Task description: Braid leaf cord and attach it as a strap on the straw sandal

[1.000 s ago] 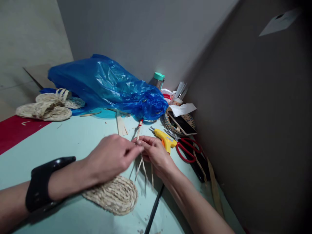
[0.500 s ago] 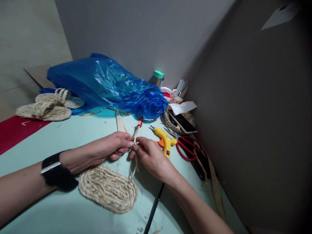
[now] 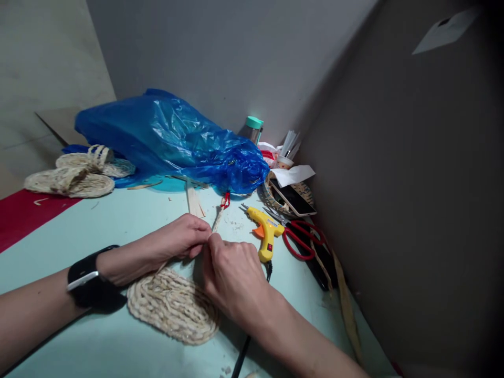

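Note:
My left hand point(image 3: 177, 239) and my right hand point(image 3: 232, 275) meet over a pale braided straw cord point(image 3: 217, 220) that runs up the table to a red tie point(image 3: 226, 200). Both hands pinch the cord's near end, fingers closed on it. Just below them lies an oval woven straw sole point(image 3: 173, 304), partly covered by my right hand. A black watch point(image 3: 88, 283) is on my left wrist.
A yellow glue gun point(image 3: 266, 231) and red scissors point(image 3: 301, 239) lie right of my hands, its black cable point(image 3: 242, 357) running toward me. A blue plastic bag point(image 3: 169, 139), finished straw sandals point(image 3: 74, 173), a phone point(image 3: 293, 197) on a basket and a bottle point(image 3: 253, 128) stand behind.
My right hand has slid down and left over the straw sole's upper edge. The loose strands that hung between my hands are now hidden. My left hand drew back and pinched the cord.

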The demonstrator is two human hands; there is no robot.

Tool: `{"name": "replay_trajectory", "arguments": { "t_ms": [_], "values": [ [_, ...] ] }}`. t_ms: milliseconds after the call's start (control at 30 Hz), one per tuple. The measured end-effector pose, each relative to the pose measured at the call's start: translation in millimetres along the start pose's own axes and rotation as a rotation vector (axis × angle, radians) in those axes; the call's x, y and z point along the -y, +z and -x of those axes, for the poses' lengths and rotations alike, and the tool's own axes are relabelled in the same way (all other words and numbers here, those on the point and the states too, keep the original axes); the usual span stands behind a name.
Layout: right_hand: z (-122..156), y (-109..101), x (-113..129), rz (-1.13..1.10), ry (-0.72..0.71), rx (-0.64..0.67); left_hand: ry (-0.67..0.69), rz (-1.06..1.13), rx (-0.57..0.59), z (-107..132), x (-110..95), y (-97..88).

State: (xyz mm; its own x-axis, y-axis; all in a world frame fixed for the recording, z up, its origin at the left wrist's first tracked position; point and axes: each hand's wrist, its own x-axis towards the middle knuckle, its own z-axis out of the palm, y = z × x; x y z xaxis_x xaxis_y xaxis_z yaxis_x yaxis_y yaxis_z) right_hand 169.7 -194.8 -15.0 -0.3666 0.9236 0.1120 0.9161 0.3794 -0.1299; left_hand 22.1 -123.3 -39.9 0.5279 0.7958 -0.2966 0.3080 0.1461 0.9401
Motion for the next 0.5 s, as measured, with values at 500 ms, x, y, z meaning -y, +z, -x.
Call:
{"name": "replay_trajectory", "arguments": {
  "t_ms": [500],
  "values": [
    [-18.0,-3.6,-28.9,-0.81,0.134,-0.035,0.053,0.12,-0.01,16.1,0.2,1.8]
  ]
}}
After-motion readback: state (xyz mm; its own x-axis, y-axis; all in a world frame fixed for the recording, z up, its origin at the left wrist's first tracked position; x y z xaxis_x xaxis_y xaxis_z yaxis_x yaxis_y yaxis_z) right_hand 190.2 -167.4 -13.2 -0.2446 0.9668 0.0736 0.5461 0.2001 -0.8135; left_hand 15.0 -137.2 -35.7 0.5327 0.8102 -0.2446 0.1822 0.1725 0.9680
